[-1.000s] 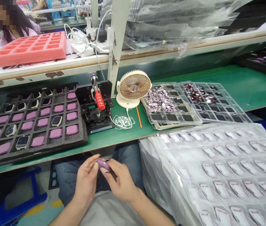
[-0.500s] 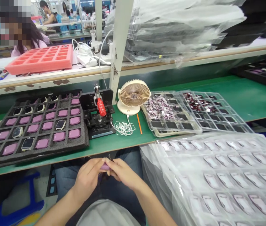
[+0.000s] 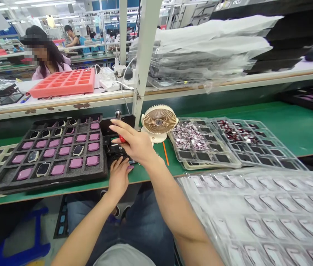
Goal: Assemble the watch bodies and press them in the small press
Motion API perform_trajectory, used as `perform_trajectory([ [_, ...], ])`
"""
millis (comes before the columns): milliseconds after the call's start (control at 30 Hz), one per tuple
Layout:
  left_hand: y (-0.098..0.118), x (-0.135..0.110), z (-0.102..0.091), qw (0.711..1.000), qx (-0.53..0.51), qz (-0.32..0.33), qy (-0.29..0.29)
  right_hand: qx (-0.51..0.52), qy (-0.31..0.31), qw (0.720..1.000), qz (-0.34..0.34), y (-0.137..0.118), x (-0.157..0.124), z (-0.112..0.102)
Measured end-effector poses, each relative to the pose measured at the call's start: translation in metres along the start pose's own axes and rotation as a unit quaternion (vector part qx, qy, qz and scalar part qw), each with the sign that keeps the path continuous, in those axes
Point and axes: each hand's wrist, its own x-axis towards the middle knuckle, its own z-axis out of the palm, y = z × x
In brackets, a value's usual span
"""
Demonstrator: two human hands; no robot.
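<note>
My left hand point(image 3: 119, 175) rests at the front base of a black clamp fixture point(image 3: 107, 124), fingers over its lower part. A sliver of a purple watch case point(image 3: 130, 167) shows beside the thumb; the hand hides the rest. Above it, my right hand point(image 3: 136, 144) reaches across with fingers spread, over the clamp's red handle point(image 3: 122, 139). Only a little of that handle shows between the fingers, and whether the palm touches it is hidden. Left of the fixture, a black foam tray point(image 3: 87, 170) holds purple cases and several watches with dark screens.
A cream fan point(image 3: 158, 122) and an orange stick point(image 3: 165, 153) stand and lie right of the fixture. Clear trays point(image 3: 212, 157) of small parts sit farther right. A plastic-wrapped stack point(image 3: 228, 195) fills the near right. A pink foam tray point(image 3: 62, 83) lies on the shelf.
Both hands have risen from above my lap to the clamp fixture and parted, the right one now over the red handle. The camera view has tilted up and shifted.
</note>
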Motion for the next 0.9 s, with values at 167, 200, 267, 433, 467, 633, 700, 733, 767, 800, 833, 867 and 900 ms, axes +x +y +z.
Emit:
perform_trajectory([
  [167,-0.003,0.005,0.005,0.999,0.022,0.029,-0.037,-0.023,0.015,1.0,-0.011,0.009,0.002,-0.011],
  [200,-0.002,0.007,0.006,0.998,0.024,0.034,-0.042,-0.022,0.018,1.0,-0.005,0.01,-0.001,-0.013],
  [267,-0.002,0.007,0.006,0.997,0.022,0.046,-0.05,-0.03,0.015,0.999,0.01,0.009,-0.006,-0.016],
  [433,-0.007,-0.001,-0.005,0.994,0.0,0.085,-0.071,0.013,0.035,0.998,0.045,-0.005,0.009,-0.033],
  [467,-0.01,-0.002,-0.007,0.993,-0.004,0.09,-0.072,0.019,0.065,0.996,0.058,-0.008,0.018,-0.039],
  [633,-0.021,-0.001,-0.014,0.993,-0.021,0.103,-0.059,-0.03,0.219,0.964,0.149,-0.007,0.026,-0.055],
  [700,-0.022,-0.003,-0.016,0.993,-0.028,0.106,-0.042,-0.023,0.151,0.972,0.178,-0.003,-0.004,-0.045],
  [733,-0.021,-0.006,-0.016,0.993,-0.03,0.106,-0.03,-0.017,0.089,0.977,0.191,-0.001,-0.024,-0.035],
  [767,-0.019,-0.01,-0.016,0.994,-0.031,0.104,-0.017,-0.017,0.013,0.978,0.207,0.002,-0.045,-0.022],
  [800,-0.017,-0.016,-0.015,0.994,-0.031,0.1,-0.002,-0.023,-0.059,0.974,0.219,0.004,-0.063,-0.008],
  [833,-0.014,-0.023,-0.014,0.995,-0.03,0.095,0.015,-0.029,-0.116,0.968,0.221,0.007,-0.079,0.007],
  [867,-0.01,-0.03,-0.012,0.995,-0.028,0.088,0.033,-0.034,-0.155,0.962,0.221,0.011,-0.09,0.021],
  [900,-0.007,-0.037,-0.01,0.995,-0.025,0.081,0.05,-0.039,-0.181,0.958,0.218,0.014,-0.096,0.034],
])
